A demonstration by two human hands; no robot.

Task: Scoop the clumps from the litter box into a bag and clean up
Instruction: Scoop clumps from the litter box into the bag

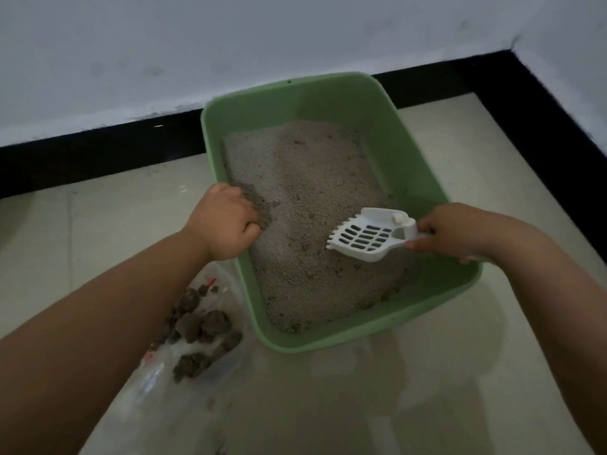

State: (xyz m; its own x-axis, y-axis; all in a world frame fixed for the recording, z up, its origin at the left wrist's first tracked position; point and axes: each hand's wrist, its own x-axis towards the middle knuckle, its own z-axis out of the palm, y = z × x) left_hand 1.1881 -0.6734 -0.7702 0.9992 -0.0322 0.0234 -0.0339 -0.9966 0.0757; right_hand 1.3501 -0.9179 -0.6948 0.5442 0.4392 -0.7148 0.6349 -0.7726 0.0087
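Observation:
A green litter box (pixel 387 133) filled with grey litter (pixel 315 198) stands on the tiled floor against the wall. My left hand (pixel 226 221) grips the box's left rim, fingers curled over it into the litter. My right hand (pixel 460 231) holds the handle of a white slotted scoop (pixel 364 239), which hovers empty just above the litter at the box's right side. A clear plastic bag (pixel 184 366) lies on the floor left of the box's near corner, with several dark clumps (pixel 203 326) inside it.
A white wall with a black baseboard (pixel 98 152) runs behind the box and turns a corner at the right. Pale floor tiles (pixel 394 389) stretch out in front of the box.

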